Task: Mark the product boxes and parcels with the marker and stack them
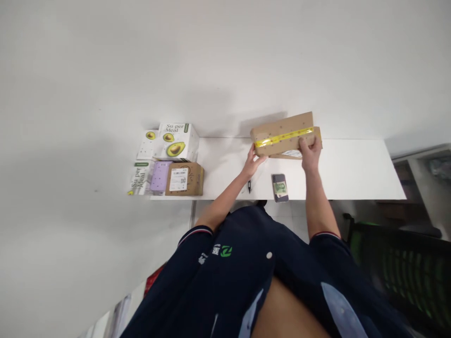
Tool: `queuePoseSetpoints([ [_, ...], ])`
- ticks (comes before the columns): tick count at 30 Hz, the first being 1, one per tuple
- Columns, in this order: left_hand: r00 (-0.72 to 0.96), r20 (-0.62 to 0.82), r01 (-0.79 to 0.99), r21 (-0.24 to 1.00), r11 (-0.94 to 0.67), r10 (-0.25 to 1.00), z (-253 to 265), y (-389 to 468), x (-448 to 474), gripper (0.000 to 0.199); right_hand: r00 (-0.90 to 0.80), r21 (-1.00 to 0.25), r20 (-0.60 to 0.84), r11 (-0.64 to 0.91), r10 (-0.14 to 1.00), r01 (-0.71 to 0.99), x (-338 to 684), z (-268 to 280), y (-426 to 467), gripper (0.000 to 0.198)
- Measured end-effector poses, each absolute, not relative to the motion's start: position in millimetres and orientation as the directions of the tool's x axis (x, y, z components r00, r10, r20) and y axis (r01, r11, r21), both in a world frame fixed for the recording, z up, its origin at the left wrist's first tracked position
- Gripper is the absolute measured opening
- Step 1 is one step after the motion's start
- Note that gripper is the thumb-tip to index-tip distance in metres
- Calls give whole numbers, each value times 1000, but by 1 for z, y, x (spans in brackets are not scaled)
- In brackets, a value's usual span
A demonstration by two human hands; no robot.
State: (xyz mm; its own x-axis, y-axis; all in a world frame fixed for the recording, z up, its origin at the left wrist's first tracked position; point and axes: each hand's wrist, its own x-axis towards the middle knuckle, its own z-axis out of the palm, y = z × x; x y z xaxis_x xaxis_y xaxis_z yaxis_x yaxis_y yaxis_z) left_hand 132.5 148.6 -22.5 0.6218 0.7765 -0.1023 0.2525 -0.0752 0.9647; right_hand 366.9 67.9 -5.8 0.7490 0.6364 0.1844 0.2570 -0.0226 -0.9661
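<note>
Over the back of the white table (355,171), a taped cardboard box (283,134) is held tilted; the left hand (252,163), fingers partly spread, grips its lower left corner; the right hand (310,153) clasps its right end, thumb in front, fingertips hidden. Nearer lie a pen (249,187) and a phone (279,178); far left, stacked boxes (168,154).

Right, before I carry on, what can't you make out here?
All in the head view:
Cardboard behind the taped box: mostly covered by that box, so I can't tell whether it is a separate piece.
White label below the tape: partly covered by the taped box.
Fine print on the brown box's label: too small to read.
Chair: cut off by the right edge.
</note>
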Motion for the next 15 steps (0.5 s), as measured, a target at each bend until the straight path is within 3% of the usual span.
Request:
queuePoseSetpoints([
  [4, 452, -170, 89, 985, 145, 876, -35, 116, 61, 77, 688, -969, 178, 3, 704, 248, 298, -22, 60, 69],
  [11, 122, -337, 199, 930, 310, 933, -62, 59, -37, 68, 488, -980, -21, -115, 872, 163, 204, -55, 77, 58],
  [15, 77, -402, 182, 905, 384, 912, -79, 44, -56, 72, 434, -965, -109, -199, 894, 168, 184, -82, 86, 64],
])
